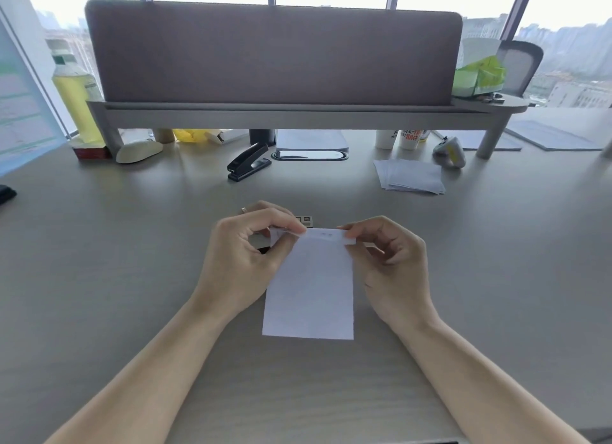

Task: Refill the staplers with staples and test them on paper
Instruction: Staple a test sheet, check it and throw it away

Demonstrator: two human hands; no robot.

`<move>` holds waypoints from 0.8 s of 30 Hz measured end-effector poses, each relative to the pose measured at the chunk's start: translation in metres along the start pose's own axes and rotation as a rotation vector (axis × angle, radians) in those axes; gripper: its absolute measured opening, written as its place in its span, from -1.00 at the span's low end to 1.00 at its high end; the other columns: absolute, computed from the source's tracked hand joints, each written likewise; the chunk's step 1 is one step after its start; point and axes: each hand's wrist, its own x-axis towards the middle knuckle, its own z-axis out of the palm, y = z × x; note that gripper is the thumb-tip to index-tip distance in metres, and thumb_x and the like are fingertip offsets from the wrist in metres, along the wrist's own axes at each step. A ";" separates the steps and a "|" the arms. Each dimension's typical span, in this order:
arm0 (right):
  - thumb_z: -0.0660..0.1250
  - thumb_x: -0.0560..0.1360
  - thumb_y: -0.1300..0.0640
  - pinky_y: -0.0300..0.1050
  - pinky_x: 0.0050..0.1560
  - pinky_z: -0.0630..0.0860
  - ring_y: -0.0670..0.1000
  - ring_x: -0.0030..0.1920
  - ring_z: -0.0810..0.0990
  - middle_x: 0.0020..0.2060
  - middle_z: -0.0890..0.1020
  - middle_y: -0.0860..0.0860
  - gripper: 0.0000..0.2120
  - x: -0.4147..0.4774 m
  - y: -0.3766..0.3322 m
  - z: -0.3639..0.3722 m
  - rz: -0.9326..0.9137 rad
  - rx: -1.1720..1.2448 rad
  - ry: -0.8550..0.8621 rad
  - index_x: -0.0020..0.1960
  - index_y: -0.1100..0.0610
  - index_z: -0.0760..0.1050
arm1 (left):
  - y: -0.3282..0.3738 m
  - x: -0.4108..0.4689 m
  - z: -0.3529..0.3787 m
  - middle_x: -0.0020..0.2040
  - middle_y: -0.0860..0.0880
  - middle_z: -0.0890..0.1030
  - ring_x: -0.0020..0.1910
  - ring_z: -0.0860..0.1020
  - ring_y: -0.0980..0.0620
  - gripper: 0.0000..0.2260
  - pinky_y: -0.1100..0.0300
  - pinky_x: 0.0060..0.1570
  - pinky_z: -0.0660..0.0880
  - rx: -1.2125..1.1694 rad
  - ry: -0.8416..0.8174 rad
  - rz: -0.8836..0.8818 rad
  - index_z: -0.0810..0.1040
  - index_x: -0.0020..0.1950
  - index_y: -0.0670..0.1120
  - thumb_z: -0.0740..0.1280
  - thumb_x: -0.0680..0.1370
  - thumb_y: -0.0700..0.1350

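A small white paper slip (309, 288) hangs above the grey desk (132, 261), its top edge folded over. My left hand (245, 258) pinches the top left corner and my right hand (390, 264) pinches the top right corner. A faint mark shows on the folded strip. Behind my left hand a small staple box (304, 219) peeks out, mostly hidden. A black stapler (248, 162) lies on the desk further back, apart from both hands. A stack of white paper slips (410, 176) rests at the back right.
A grey shelf riser with a fabric divider (275, 52) spans the back. Under and around it stand a cream mouse (139, 151), a yellow bottle (74, 89), paper cups (399, 139) and a small grey and yellow device (451, 152). A green bag (480, 76) sits on the shelf.
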 end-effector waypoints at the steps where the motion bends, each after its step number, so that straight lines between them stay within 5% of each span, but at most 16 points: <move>1: 0.42 0.52 0.48 -0.27 -0.08 0.62 -0.11 -0.12 0.74 -0.14 0.79 -0.01 -0.78 0.000 0.000 0.000 0.000 -0.003 -0.001 -0.19 0.21 0.62 | 0.000 0.000 0.000 -0.12 0.06 0.71 -0.08 0.66 0.04 -0.80 0.32 -0.03 0.48 -0.001 -0.002 -0.001 0.74 -0.15 -0.06 0.50 0.49 -0.37; 14: 0.42 0.52 0.47 -0.20 -0.13 0.62 -0.05 -0.16 0.71 -0.16 0.75 0.11 -0.72 0.001 0.001 0.000 0.014 -0.018 -0.011 -0.20 0.12 0.62 | 0.000 -0.001 0.002 -0.12 0.09 0.72 -0.06 0.67 0.02 -0.81 0.20 -0.03 0.55 0.017 -0.012 -0.025 0.75 -0.14 -0.03 0.51 0.49 -0.33; 24: 0.44 0.53 0.45 -0.19 -0.14 0.61 -0.04 -0.17 0.71 -0.21 0.74 -0.05 -0.72 0.001 0.001 0.000 0.039 0.001 -0.020 -0.20 0.11 0.63 | -0.001 -0.001 0.002 -0.12 0.12 0.73 -0.03 0.68 0.03 -0.83 0.16 -0.04 0.57 0.048 0.003 -0.027 0.75 -0.13 -0.01 0.53 0.49 -0.29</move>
